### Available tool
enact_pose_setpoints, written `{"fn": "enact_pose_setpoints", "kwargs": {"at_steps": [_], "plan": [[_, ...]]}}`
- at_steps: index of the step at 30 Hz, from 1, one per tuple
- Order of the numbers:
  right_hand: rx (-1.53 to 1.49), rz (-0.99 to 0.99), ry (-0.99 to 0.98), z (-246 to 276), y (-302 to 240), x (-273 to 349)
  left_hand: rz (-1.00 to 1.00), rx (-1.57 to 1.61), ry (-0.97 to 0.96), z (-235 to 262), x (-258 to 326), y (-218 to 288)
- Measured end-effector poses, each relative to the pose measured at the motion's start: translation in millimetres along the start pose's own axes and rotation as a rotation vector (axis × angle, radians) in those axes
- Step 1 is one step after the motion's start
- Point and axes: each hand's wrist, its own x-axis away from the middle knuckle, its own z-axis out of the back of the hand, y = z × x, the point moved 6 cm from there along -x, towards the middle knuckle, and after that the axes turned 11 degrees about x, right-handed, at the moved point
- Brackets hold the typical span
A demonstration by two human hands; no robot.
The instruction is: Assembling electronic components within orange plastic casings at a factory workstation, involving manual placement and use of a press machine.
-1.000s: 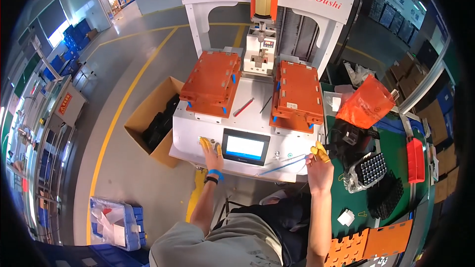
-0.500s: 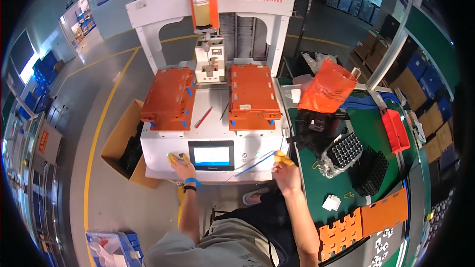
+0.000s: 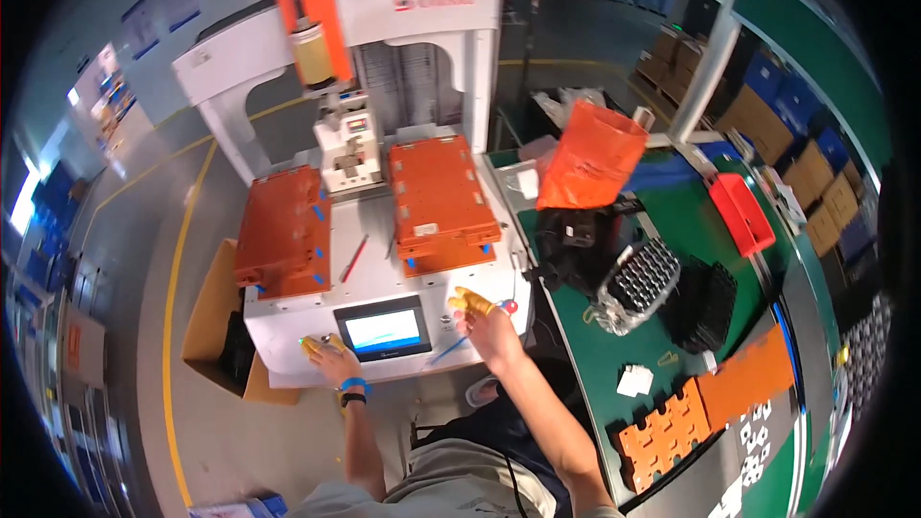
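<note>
Left hand [image 3: 331, 363] loosely open, fingers at the white machine [image 3: 288, 321] just left of its screen [image 3: 384, 332]. Right hand [image 3: 487, 328] above the front edge (yellow finger covers [image 3: 470, 301]), can't tell grip; blue strip [image 3: 447, 351] beside.

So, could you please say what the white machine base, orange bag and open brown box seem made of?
White machine base: possibly painted metal, evenly coloured, soft sheen; plastic isn't excluded.
Orange bag: probably thin plastic film, creased, faintly glossy.
Open brown box: likely cardboard, matt, with thin edges.
</note>
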Motion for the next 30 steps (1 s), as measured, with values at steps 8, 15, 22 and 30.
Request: {"fn": "enact_pose_setpoints", "kwargs": {"at_steps": [8,15,22,30], "plan": [[0.373,0.305,0.14,59.6,-34.9,205.4,-0.243,-0.497,0.214,-36.0,-27.8,-53.0],[0.329,0.497,0.918,165.3,-19.3,380.5,-0.616,1.031,-0.425,15.5,129.5,228.0],[0.599,0.52,1.559,229.4,-5.3,470.1,-1.466,1.156,-1.323,102.5,365.6,405.1],[0.61,0.462,1.378,208.2,13.5,435.8,-1.441,0.661,-0.966,7.1,457.3,433.4]]}}
